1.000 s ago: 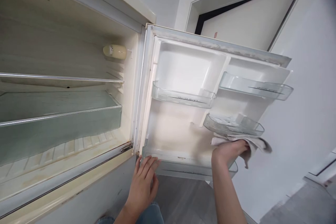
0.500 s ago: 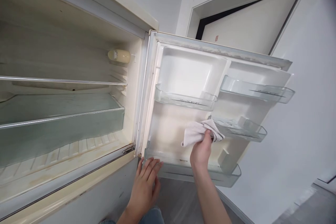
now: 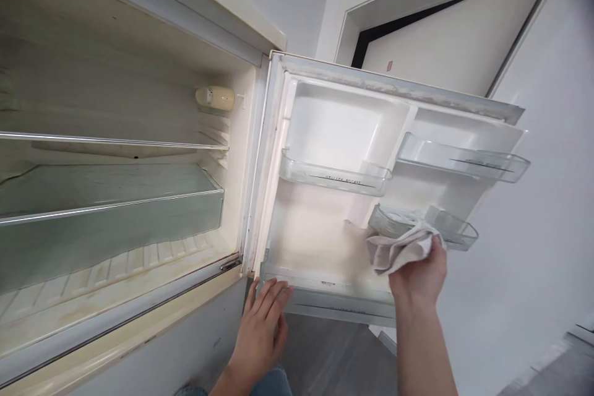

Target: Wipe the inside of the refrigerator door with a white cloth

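An empty fridge stands open, its door swung out to the right. My right hand is closed round a pale grey cloth and presses it against the small clear bin low on the door's right side. My left hand lies open with fingers stretched on the door's bottom left corner, next to the lowest door shelf.
Two more clear bins hang on the door, one at the middle and one at the upper right. Glass shelves and a lamp cover sit inside the fridge. A white wall and a doorway lie behind.
My right hand swept the cloth left across the door's inner wall, then back right to the small lower bin. My left hand stayed on the door's bottom corner.
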{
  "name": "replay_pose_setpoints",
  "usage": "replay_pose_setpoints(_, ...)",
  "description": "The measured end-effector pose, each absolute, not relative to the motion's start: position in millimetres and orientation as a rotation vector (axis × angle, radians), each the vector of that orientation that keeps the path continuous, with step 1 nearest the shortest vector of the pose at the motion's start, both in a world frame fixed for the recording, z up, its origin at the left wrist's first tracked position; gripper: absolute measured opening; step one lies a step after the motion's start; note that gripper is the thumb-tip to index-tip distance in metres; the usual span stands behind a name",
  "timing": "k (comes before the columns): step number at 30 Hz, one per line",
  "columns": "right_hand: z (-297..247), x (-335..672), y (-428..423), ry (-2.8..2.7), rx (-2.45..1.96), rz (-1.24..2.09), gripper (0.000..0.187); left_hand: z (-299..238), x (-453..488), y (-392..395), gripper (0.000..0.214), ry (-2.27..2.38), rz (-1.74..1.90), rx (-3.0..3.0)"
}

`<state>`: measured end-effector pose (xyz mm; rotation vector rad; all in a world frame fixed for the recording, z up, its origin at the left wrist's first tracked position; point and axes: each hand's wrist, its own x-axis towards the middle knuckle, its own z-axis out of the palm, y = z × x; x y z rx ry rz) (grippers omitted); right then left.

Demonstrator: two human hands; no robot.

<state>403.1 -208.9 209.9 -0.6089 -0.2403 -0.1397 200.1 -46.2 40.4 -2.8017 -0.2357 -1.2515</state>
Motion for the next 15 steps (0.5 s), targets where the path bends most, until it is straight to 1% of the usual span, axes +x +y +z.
replay_pose_setpoints(4,221,430,-238,-0.154,-0.527,-0.138,0.026,40,202,-47,0.063,-0.256,-1.261,-2.813)
replay_pose_setpoints(7,223,445,-247,-0.149,-0.495,-0.117,0.035,42,201,-49,0.065,-0.247,-1.263,-2.838)
replay_pose_setpoints(10,221,449,-242,-0.174,-0.519,-0.096,0.047,41,200,-50,0.065,-0.242,-1.275,-2.858)
replay_pose_setpoints(15,213,440,-220,-0.208,-0.609,-0.150,0.055,36,201,-48,0.060,-0.272,-1.248,-2.872)
